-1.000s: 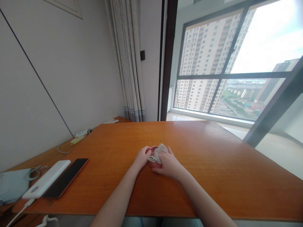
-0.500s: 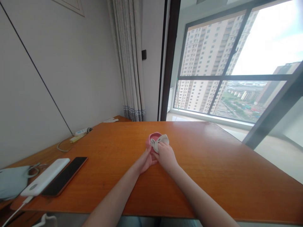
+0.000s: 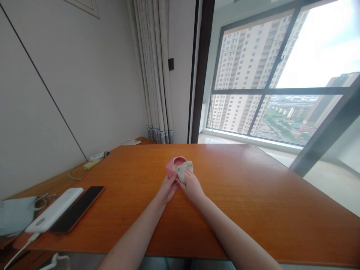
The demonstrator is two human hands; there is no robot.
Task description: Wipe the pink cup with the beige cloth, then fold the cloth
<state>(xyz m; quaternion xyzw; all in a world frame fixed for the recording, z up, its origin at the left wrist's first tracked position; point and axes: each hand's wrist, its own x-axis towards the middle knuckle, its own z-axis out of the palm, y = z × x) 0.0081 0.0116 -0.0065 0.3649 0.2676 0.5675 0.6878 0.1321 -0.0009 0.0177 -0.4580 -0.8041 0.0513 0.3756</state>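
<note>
Gripping the near side of a pink bowl (image 3: 170, 167), the left hand (image 3: 168, 188) holds it tilted at the middle of the wooden table (image 3: 239, 195). The right hand (image 3: 192, 186), fingers closed, grips a pale cloth (image 3: 182, 170) against its opening. Near left, a black phone (image 3: 78, 210) lies beside a white power bank (image 3: 55, 210).

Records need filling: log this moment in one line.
left hand: holds pink bowl; right hand: holds pale cloth against bowl; table: phone beside power bank
</note>
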